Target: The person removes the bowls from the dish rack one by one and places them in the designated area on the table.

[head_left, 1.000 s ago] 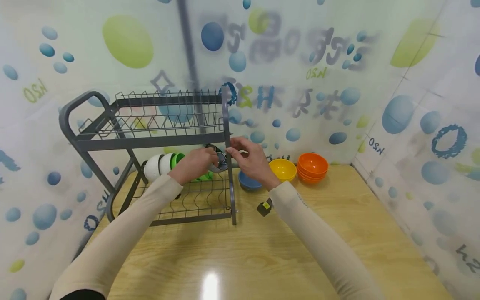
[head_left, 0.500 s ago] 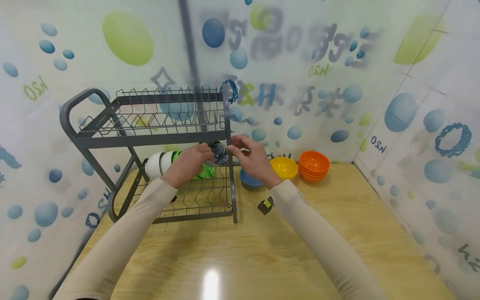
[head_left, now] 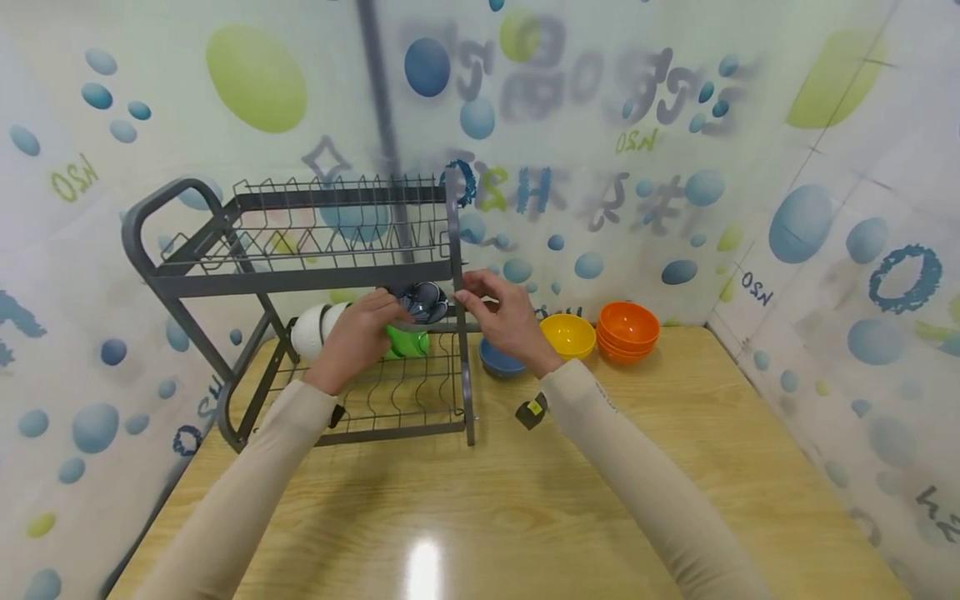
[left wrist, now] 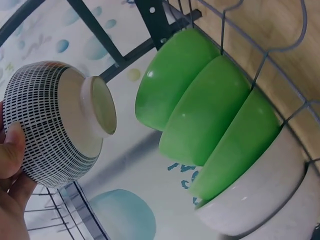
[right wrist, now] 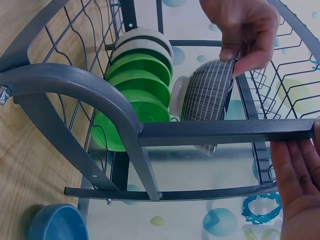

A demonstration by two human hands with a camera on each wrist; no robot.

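Observation:
My left hand [head_left: 358,335] grips a bowl [left wrist: 47,125] with a dark dashed pattern by its rim, fingers on one side and thumb on the other. The bowl is tilted on its side, between the two tiers of a grey metal dish rack [head_left: 315,283]. Its pale foot faces the green bowls [left wrist: 205,115], apart from them. Those bowls and white bowls [right wrist: 145,37] stand on edge in a row on the lower tier. At the rack's right end, my right hand [head_left: 506,321] holds the side frame between thumb and fingers.
On the wooden table [head_left: 600,492], right of the rack, stand a blue bowl [head_left: 498,358], a yellow bowl [head_left: 567,337] and stacked orange bowls [head_left: 627,332]. The upper tier's wire slots [head_left: 337,225] overhang the left hand. A patterned curtain [head_left: 585,167] hangs behind.
My left hand has moved left along the lower tier, bringing the patterned bowl away from the right upright and turning its inside more into view. My right hand stays on the frame.

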